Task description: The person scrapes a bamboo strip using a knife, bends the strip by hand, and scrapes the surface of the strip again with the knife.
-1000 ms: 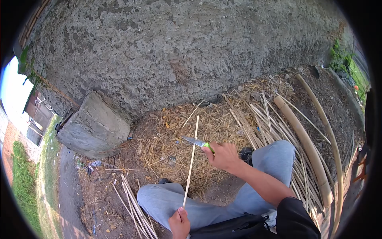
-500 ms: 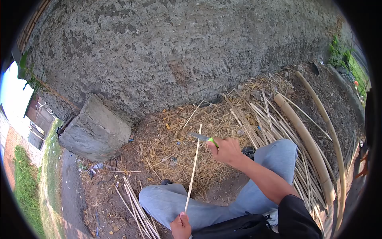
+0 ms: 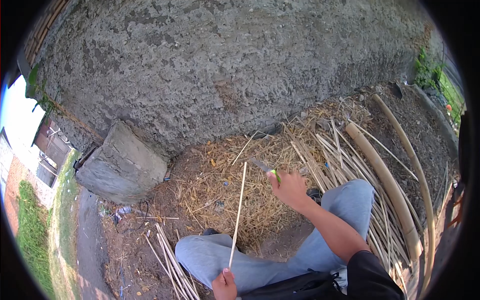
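Observation:
My left hand (image 3: 224, 285) is closed around the lower end of a thin, pale bamboo strip (image 3: 239, 212), which points up and away from me over the ground. In my right hand (image 3: 291, 190) is a knife (image 3: 261, 165) with a green handle, gripped in the fist. Its blade points up and left, just right of the strip's far tip, with a small gap between them. Most of the knife's handle is hidden by my fingers. My bent legs in light blue jeans (image 3: 345, 200) lie below both hands.
Bamboo strips (image 3: 385, 225) and a thick bamboo piece (image 3: 385, 185) lie at right. More strips (image 3: 170, 260) lie by my left knee. Shavings (image 3: 210, 185) cover the ground. A concrete block (image 3: 125, 162) stands at left against a rough wall (image 3: 240, 65).
The knife has moved right, off the strip it crossed before, and now sits apart from it. The strip's far tip has shifted left and slightly down.

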The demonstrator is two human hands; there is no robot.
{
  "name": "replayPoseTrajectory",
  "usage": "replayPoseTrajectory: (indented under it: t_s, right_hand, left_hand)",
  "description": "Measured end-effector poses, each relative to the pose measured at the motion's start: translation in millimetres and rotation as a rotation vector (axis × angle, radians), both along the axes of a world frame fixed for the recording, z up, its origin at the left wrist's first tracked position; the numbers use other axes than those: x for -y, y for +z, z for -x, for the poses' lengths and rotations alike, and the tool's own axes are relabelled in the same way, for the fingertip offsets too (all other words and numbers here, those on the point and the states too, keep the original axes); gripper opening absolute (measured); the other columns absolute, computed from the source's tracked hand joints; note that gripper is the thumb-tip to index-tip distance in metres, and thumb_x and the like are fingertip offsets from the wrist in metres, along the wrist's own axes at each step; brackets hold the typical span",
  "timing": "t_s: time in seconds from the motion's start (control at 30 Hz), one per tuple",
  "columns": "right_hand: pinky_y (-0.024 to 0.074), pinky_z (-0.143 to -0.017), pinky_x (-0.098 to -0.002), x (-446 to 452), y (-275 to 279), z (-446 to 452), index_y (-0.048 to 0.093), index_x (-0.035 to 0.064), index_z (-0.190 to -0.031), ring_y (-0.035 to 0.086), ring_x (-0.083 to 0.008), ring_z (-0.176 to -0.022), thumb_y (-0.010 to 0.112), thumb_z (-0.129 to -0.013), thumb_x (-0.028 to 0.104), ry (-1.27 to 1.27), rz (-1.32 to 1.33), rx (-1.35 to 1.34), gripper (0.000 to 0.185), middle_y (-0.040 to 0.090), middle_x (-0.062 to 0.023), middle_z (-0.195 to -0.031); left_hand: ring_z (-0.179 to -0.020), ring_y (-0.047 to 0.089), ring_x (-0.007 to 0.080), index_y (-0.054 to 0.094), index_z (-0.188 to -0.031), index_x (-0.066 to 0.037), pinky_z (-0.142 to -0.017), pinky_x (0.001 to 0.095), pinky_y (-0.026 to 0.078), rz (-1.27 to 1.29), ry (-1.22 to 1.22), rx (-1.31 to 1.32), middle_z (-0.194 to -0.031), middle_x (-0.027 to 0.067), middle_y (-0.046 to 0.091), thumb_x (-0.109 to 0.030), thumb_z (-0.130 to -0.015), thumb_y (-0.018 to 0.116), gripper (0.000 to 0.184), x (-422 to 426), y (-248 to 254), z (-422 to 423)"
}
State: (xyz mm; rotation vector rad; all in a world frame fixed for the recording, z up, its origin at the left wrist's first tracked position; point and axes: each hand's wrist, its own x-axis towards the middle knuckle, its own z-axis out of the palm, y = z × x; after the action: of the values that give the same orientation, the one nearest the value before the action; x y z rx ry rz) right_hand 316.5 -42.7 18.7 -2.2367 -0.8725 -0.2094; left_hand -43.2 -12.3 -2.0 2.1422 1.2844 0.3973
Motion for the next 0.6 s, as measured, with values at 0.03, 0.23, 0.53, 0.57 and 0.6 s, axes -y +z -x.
replayPoseTrajectory:
  t_s: [0.03,0.23,0.53,0.57,0.6]
  right_hand:
    - [0.0473,-0.044,-0.0464,2,0,4,0.063,0.0023,-0.075,0.058,-0.0341,-0.043,0.051,-0.098,0.039,0.065,0.013,-0.060,0.045,0.056,-0.0142,-0.048]
    - [0.0455,-0.042,-0.0459,11,-10,49,0.065,0.0051,-0.080,0.058,-0.0338,-0.042,0.054,-0.096,0.039,0.319,-0.098,-0.133,0.039,0.056,-0.0134,-0.049]
    - [0.0436,-0.038,-0.0430,11,-26,102,0.066,0.0085,-0.077,0.057,-0.0310,-0.040,0.055,-0.094,0.045,0.589,-0.023,-0.015,0.042,0.057,-0.0120,-0.048]
    - [0.0434,-0.037,-0.0421,11,-25,102,0.066,0.0087,-0.076,0.057,-0.0300,-0.039,0.055,-0.094,0.045,0.595,-0.009,0.006,0.042,0.057,-0.0115,-0.048]
    - [0.0434,-0.037,-0.0421,10,-25,101,0.066,0.0087,-0.076,0.057,-0.0300,-0.039,0.055,-0.094,0.045,0.598,-0.007,0.004,0.042,0.057,-0.0115,-0.048]
  left_hand:
    - [-0.061,0.058,0.0432,0.060,-0.079,0.006,-0.057,0.0514,0.040,0.020,0.012,0.002,-0.066,0.0291,0.056,-0.031,-0.099,0.043,0.045,0,0,-1]
    - [-0.056,0.055,0.0330,0.060,-0.078,0.005,-0.057,0.0485,0.041,0.053,0.064,0.040,-0.061,0.0249,0.054,-0.032,-0.099,0.043,0.045,-1,-13,-5]
    - [-0.057,0.055,0.0307,0.061,-0.078,0.001,-0.056,0.0461,0.040,0.142,0.087,0.098,-0.061,0.0208,0.055,-0.031,-0.100,0.043,0.044,2,-5,-8]
    - [-0.059,0.055,0.0307,0.062,-0.079,0.001,-0.056,0.0464,0.041,0.171,0.076,0.092,-0.062,0.0204,0.055,-0.031,-0.101,0.043,0.043,2,-2,-7]
    - [-0.059,0.055,0.0307,0.062,-0.079,0.001,-0.056,0.0464,0.041,0.173,0.079,0.092,-0.062,0.0204,0.055,-0.031,-0.101,0.043,0.043,-1,-4,-6]
